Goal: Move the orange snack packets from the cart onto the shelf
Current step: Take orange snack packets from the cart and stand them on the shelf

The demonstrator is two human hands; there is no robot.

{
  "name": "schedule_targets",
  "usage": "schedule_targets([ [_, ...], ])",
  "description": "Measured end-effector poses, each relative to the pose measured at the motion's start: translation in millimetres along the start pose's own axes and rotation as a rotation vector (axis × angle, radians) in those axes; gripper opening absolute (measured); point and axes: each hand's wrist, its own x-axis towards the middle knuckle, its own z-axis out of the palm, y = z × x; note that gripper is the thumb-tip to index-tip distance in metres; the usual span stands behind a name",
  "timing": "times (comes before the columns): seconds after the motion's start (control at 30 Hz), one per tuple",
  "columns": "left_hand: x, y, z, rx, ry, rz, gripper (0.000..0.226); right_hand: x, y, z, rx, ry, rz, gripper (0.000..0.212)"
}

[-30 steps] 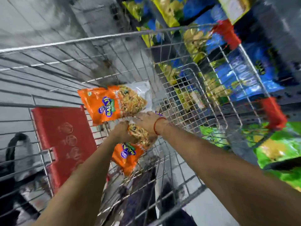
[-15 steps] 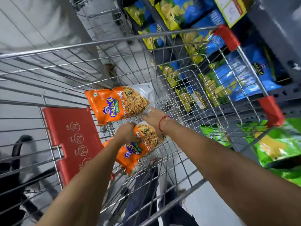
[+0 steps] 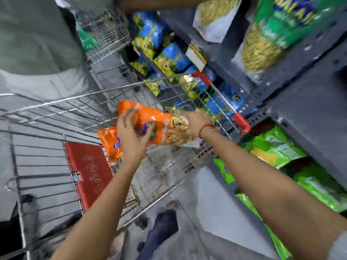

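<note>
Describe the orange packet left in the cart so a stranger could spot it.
Find the wire cart and its red flap. The orange packet lies right beside the flap, partly behind the left hand. Unlike the lifted packet, no hand grips it.

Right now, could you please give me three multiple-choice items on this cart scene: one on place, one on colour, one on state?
1. Where is the red flap?
A. in the cart
B. on the shelf
C. on the floor

2. What colour is the band on the right wrist?
A. blue
B. red
C. white

3. What is the right hand doing?
A. hanging empty
B. gripping the cart rim
C. holding an orange packet

Answers: 1 A, the flap sits against the cart's wire wall. 2 B, a thin red band circles the wrist. 3 C, the hand grips the packet's clear end, while the left hand spreads over it and a second packet lies below.
</note>
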Motion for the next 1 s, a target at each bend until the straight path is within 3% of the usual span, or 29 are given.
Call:
schedule_targets([
  [0.1,-9,28,-1,-0.385,0.210,-0.326,0.076,-26,9,-22,0.307,0.154,0.160,0.082],
  [0.17,-10,55,4,-0.545,0.051,-0.518,0.084,-45,18,-33,0.596,0.255,0.227,0.105],
  [0.23,-7,85,11,-0.684,-0.261,-0.564,0.078,-66,23,-47,0.857,0.307,0.231,0.110],
  [0.3,-5,122,19,-0.759,-0.493,-0.441,0.068,-96,32,-59,1.015,0.350,0.211,0.082],
  [0.4,2,163,27,-0.796,-0.550,-0.343,0.072,-131,43,-64,1.133,0.447,0.174,0.057],
  [0.5,-10,209,39,-0.795,-0.551,-0.304,0.072,-172,65,-75,1.151,0.562,0.131,0.061],
  [0.6,-26,251,59,-0.792,-0.682,-0.207,0.060,-215,97,-89,1.219,0.697,0.163,0.067],
  [0.73,-53,318,96,-0.776,-0.833,-0.056,0.021,-275,151,-108,1.247,0.952,0.230,0.050],
  [0.83,-70,364,119,-0.742,-0.955,0.084,0.028,-311,181,-118,1.261,1.076,0.283,0.040],
  [1.0,-101,427,160,-0.731,-1.113,0.198,0.031,-364,230,-124,1.216,1.285,0.368,0.047],
])
